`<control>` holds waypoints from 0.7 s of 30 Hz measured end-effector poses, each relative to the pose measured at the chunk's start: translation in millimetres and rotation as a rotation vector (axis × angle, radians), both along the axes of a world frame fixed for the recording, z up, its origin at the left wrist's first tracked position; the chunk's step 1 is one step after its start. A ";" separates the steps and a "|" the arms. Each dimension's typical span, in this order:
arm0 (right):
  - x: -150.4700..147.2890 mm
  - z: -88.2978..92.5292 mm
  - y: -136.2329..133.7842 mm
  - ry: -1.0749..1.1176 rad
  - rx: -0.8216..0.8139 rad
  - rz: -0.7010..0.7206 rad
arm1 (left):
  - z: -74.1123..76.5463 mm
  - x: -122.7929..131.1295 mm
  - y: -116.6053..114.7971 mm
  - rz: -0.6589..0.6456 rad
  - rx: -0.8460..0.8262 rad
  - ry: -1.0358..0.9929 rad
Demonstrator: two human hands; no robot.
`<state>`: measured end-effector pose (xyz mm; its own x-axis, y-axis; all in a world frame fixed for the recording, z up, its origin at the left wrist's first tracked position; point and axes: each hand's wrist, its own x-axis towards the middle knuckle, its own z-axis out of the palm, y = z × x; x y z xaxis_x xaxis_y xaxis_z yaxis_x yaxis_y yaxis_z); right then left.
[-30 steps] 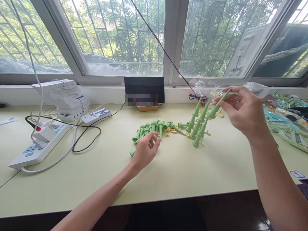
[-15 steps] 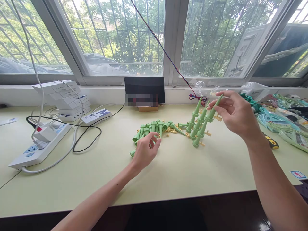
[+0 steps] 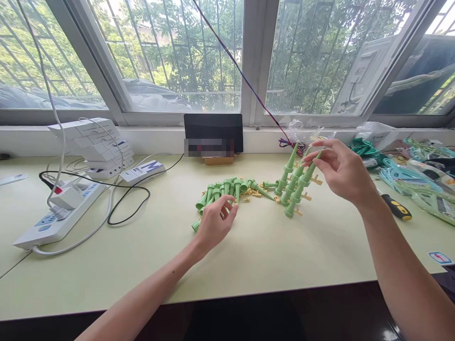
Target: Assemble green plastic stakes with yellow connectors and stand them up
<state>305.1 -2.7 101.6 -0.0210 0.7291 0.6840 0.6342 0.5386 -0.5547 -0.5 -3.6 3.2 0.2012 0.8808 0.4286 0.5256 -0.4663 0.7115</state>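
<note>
My right hand [image 3: 339, 173] pinches the pointed upper part of a green plant watering spike [image 3: 307, 177], which sits on top of a leaning stack. Two more stacks of nested green spikes [image 3: 284, 179] stand beside it, with yellow valves [image 3: 306, 196] sticking out from their sides. My left hand [image 3: 216, 220] rests by a heap of loose green spikes [image 3: 227, 185], its fingers loosely curled and the thumb apart from them, with nothing visible in it. Small yellow valves [image 3: 255, 192] lie scattered between the heap and the stacks.
A white power strip [image 3: 53, 232] with cables and stacked white boxes [image 3: 92, 147] occupy the left. At the back stands a dark tablet [image 3: 213, 130]. A yellow-black screwdriver [image 3: 397, 207] and bagged goods [image 3: 423, 175] lie to the right. The table's front edge runs below my arms.
My right hand has moved down and slightly left, lowering the watering spike onto the nearest stack. The left hand stays in place.
</note>
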 end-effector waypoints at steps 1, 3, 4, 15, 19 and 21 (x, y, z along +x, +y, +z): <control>-0.5 0.7 0.1 -0.003 -0.004 0.002 | 0.0 0.0 -0.1 0.000 0.000 0.001; -1.5 2.3 0.1 -0.007 -0.012 0.010 | -0.2 0.0 -0.2 0.001 0.000 0.001; -2.0 3.0 0.2 -0.009 -0.016 0.014 | -0.3 0.1 -0.2 0.002 0.001 0.001; -0.5 0.0 1.7 -0.024 -0.022 0.004 | 0.2 -0.1 -0.3 -0.001 0.019 0.004; -0.7 -1.0 1.2 -0.015 -0.024 0.002 | 1.2 -0.2 -0.5 0.001 0.021 0.011; -2.0 -0.2 -0.3 -0.004 -0.025 -0.003 | 1.4 -0.2 -0.5 -0.001 0.022 0.012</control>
<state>303.0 -3.0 101.4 -0.0215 0.7463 0.6652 0.6383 0.5223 -0.5654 -0.7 -4.2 4.6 0.2068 0.8709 0.4459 0.5336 -0.4824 0.6946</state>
